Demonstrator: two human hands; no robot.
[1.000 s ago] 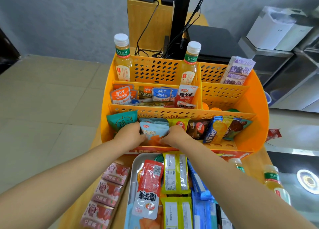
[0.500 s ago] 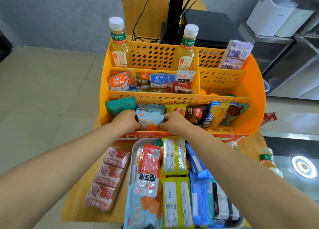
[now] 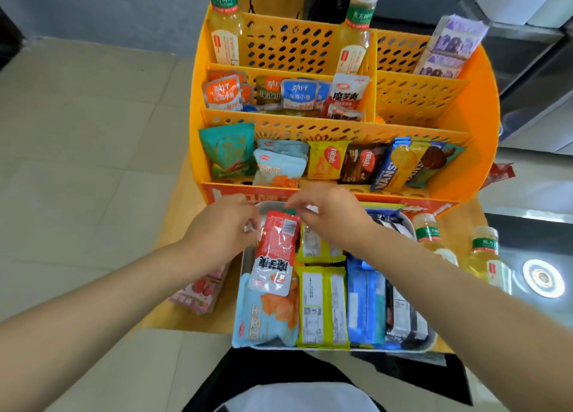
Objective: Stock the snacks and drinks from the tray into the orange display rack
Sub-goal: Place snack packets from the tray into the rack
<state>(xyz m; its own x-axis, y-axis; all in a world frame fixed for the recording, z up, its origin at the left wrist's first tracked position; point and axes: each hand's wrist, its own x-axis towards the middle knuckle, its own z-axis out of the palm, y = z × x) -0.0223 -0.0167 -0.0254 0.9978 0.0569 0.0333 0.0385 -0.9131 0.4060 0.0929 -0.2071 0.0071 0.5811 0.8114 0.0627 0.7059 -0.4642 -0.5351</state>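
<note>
Hands back from the orange display rack (image 3: 483,107), light-blue pouch (image 3: 279,169) left standing in its front row. Left hand (image 3: 223,228) and right hand (image 3: 331,216) both empty, fingers loosely curled, over the tray (image 3: 432,342), nearest the red packet (image 3: 276,253): likely next.

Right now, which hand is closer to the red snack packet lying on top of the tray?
Left. The left hand sits right beside the red packet, fingertips at its upper left edge. The right hand hovers just past its top right corner, over the yellow packets.
</note>
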